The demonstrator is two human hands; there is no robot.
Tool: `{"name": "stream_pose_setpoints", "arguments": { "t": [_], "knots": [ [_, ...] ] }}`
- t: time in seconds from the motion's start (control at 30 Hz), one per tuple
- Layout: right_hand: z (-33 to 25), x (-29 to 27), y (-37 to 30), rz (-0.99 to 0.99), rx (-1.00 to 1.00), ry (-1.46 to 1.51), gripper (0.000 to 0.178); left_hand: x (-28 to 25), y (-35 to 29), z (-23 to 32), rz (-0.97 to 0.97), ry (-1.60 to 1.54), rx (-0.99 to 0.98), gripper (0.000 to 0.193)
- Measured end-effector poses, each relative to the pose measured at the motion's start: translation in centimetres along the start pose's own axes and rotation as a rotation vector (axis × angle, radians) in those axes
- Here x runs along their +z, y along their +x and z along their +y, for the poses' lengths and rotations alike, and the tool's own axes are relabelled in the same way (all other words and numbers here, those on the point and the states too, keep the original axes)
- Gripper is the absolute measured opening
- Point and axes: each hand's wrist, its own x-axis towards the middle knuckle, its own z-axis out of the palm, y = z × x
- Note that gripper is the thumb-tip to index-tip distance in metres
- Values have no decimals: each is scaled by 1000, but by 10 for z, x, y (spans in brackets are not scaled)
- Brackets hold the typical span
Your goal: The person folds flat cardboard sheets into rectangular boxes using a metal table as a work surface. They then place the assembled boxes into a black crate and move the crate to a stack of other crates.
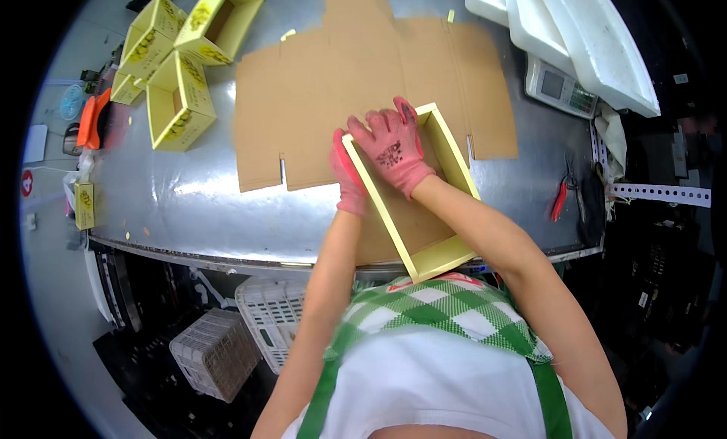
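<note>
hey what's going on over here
A person wearing pink gloves has both hands on a pale yellow, open rectangular box. The right hand reaches inside toward the far end; the left hand is against the outer left side. Other open yellow boxes sit at the far left.

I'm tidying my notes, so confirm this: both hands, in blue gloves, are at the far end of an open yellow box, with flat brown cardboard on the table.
Not blue: the head view shows pink gloves on both hands. The yellow box, cardboard and table are as you said.
</note>
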Motion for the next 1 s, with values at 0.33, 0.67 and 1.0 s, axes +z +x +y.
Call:
{"name": "stream_pose_setpoints", "arguments": {
  "t": [0.33,0.67,1.0],
  "knots": [
    [82,-80,16,-41,427,1282,40,-11,0,37,30,138,-4,42],
    [189,24,-22,287,962,1689,56,-48,13,81,308,268,267,51],
    [105,32,-12,-148,761,1737,68,39,17,28,14,15,40,66]
  ]
}}
